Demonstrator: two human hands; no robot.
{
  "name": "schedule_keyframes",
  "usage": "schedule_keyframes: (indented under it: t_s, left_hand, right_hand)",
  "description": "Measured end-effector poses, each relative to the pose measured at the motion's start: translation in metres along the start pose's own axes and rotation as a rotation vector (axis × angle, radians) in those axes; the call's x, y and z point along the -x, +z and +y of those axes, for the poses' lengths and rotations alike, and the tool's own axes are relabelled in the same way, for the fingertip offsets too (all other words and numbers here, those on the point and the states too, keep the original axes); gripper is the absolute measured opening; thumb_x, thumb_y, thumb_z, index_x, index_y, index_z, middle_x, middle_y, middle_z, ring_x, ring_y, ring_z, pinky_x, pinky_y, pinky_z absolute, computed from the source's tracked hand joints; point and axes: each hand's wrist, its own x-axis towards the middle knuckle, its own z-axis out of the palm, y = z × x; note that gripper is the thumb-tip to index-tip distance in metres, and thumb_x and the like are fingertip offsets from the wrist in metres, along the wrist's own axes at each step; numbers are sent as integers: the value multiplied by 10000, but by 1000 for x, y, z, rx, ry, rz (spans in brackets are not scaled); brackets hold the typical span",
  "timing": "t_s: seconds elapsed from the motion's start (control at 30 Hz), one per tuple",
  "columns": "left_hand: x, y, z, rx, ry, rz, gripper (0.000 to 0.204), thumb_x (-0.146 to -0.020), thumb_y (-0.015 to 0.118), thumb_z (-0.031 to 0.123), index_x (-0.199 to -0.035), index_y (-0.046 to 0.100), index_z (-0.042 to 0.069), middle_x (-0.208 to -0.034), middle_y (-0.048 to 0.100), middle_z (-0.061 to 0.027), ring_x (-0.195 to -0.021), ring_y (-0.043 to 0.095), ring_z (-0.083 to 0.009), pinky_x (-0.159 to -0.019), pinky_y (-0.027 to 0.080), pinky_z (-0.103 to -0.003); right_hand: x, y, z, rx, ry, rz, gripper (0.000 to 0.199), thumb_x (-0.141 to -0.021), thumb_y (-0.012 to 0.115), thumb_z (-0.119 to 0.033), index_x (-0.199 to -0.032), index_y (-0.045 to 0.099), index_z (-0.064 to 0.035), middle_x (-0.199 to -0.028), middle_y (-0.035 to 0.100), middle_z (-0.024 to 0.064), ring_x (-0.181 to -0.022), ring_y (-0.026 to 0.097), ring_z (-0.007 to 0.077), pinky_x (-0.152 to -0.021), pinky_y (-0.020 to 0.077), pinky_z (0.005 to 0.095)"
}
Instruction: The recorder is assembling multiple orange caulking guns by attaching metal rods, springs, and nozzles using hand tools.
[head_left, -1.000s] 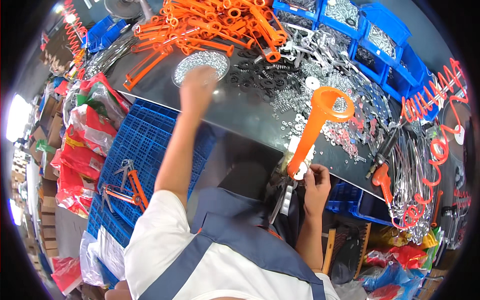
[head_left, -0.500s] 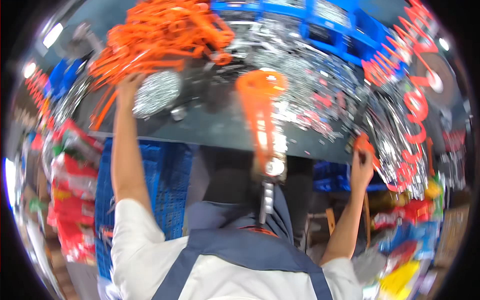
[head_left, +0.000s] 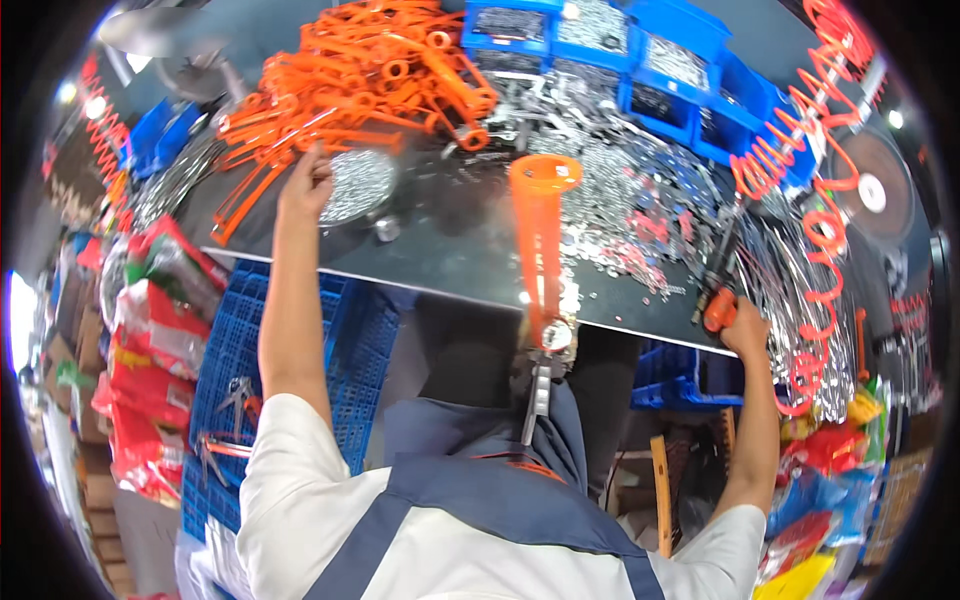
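Observation:
My left hand (head_left: 308, 184) is at the near edge of a heap of orange plastic handles (head_left: 355, 75), beside a round dish of small metal pieces (head_left: 358, 188). Its fingers are curled together, and I cannot make out what, if anything, is in them. On the right, my right hand (head_left: 746, 326) is wrapped round the orange grip of a black-and-orange power driver (head_left: 717, 290) at the table's near edge. Between my hands, an orange tapered handle (head_left: 540, 230) stands upright at the table edge, with a metal strip (head_left: 538, 400) below it.
Loose metal parts (head_left: 600, 190) spread over the dark table (head_left: 430, 245). Blue bins (head_left: 670, 75) line the back. Red coiled hoses (head_left: 822, 235) hang at the right, over long metal rods (head_left: 790, 270). A blue crate (head_left: 345, 330) stands below the table at left.
The view has turned, so the table's things sit farther right in it, and it is sharper. My left fingers look more curled. My right hand now wraps the driver's grip more plainly.

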Motion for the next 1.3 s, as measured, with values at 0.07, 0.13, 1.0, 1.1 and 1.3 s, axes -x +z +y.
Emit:
schedule_keyframes:
  t_s: [0.07, 0.13, 1.0, 1.1, 1.3]
  left_hand:
    - [38, 29, -20, -13, 62, 123, 196, -852, 617, -9, -1028, 561, -73, -853, 571, -88, -661, 529, -106, -551, 488, -169]
    - [84, 43, -36, 74, -34, 63, 193, -865, 583, -21, -1050, 562, -73, -983, 599, -137, -799, 609, -159, -654, 570, -211]
    - [282, 87, -203, 125, -844, 69, 217, -952, 508, 233, -860, 523, 37, -759, 457, -24, -663, 376, -94, -412, 277, -159]
    - [282, 89, -205, 115, -825, 114, 215, -953, 509, 220, -853, 519, 30, -755, 467, -28, -650, 384, -88, -413, 273, -160]
    - [290, 105, -213, -386, -595, 206, 229, -958, 503, 218, -839, 511, 24, -664, 432, -15, -542, 363, -69, -433, 274, -193]
  right_hand:
    - [3, 0, 9, 17, -61, 20, 352, -623, 646, -178, -931, 561, -31, -935, 627, 212, -909, 582, 416, -763, 445, 486]
    - [11, -6, 12, -20, -118, 17, 405, -628, 645, -153, -986, 555, 15, -910, 610, 246, -867, 590, 416, -789, 455, 457]
    - [173, -69, -162, -1681, -10, -963, 430, -757, 616, -6, -1163, 497, 68, -878, 605, 161, -751, 591, 244, -627, 472, 316]
    - [175, -64, -163, -1668, -55, -905, 427, -762, 606, 2, -1170, 497, 62, -865, 601, 158, -696, 584, 207, -573, 465, 274]
    - [184, -61, -166, -1403, -186, -828, 274, -797, 626, 26, -1063, 576, -18, -828, 621, 57, -718, 604, 101, -633, 488, 239]
